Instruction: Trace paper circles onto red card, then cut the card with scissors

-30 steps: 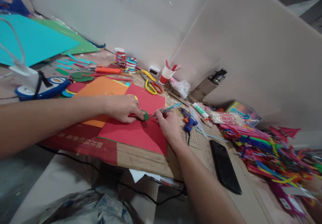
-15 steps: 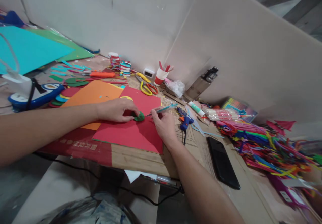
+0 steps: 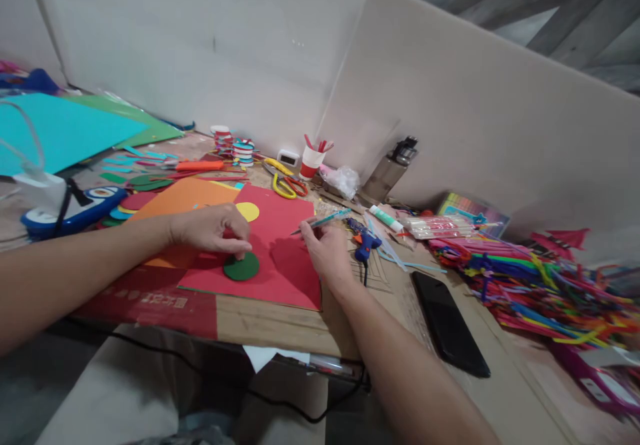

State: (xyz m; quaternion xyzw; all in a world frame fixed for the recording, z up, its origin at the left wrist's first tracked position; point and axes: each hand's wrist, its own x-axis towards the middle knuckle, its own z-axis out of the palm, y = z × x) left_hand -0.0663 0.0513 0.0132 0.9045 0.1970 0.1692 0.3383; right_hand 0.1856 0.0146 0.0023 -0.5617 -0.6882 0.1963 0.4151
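My left hand (image 3: 215,228) is closed in a pinch, with its fingertips at the upper edge of a green paper circle (image 3: 241,268). That circle is over the lower part of a red sheet of paper (image 3: 285,285). A yellow paper circle (image 3: 248,212) lies on the same sheet, just beyond my left fingers. Between its thumb and fingers, my right hand (image 3: 327,248) grips a thin light-blue pen (image 3: 330,218), tip pointing left above the sheet's right side. An orange sheet (image 3: 195,193) lies left of the red one, partly covered by my forearm.
Behind the sheets are scissors (image 3: 284,185) and a red-and-white cup (image 3: 312,162). On the right lie a blue glue gun (image 3: 367,246), a glue stick (image 3: 386,218), a black phone (image 3: 450,325) and pipe cleaners (image 3: 530,291). An orange cutter (image 3: 200,165) lies at the left.
My left hand has shifted left and toward me with the green circle, which now faces up more fully. The yellow circle is uncovered. My right hand holds the pen in nearly the same place.
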